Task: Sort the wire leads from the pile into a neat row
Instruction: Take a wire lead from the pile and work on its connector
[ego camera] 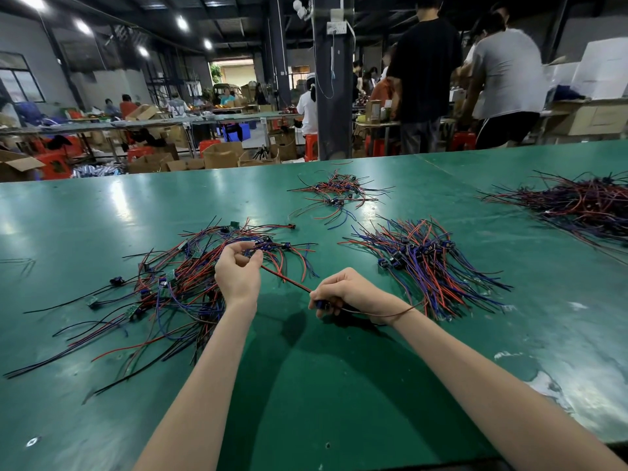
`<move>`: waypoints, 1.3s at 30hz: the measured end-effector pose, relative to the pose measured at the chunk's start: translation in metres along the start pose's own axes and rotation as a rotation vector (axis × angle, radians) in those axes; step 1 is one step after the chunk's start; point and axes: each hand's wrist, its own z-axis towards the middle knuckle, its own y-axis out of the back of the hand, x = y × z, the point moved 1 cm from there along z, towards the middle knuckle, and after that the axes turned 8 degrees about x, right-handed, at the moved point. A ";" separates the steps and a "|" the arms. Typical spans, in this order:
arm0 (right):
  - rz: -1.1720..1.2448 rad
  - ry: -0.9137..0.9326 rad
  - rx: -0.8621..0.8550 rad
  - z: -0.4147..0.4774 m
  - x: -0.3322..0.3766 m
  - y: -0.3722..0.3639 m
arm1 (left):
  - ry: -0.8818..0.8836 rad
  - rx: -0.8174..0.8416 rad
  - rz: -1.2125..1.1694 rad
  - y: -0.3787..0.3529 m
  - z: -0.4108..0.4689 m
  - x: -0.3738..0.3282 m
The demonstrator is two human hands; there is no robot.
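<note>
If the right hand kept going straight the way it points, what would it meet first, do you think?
Probably the left hand, pinching the same wire lead, then the tangled pile; depth is unclear.

**No readable text in view**

Nothing can be read. The brown cardboard boxes [221, 154] beyond the far edge of the worktop [306, 385] show only blurred faces. The white plate [336, 27] high on the dark pillar [333, 96] is too small to make out. The white cartons [601, 69] past the far right corner look blank. Any markings on the small green boards [234, 224] among the wire leads [170, 294] on the left half of the worktop are too fine to read.
</note>
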 end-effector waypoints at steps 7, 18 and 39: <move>0.022 0.011 0.009 -0.001 0.002 0.000 | -0.024 -0.037 -0.037 0.000 0.003 0.001; 0.066 0.035 0.030 -0.006 0.009 -0.001 | 0.416 0.112 -0.682 0.001 0.003 -0.009; 0.200 0.072 -0.218 0.001 0.004 -0.002 | 0.294 0.689 -0.245 -0.032 -0.034 -0.004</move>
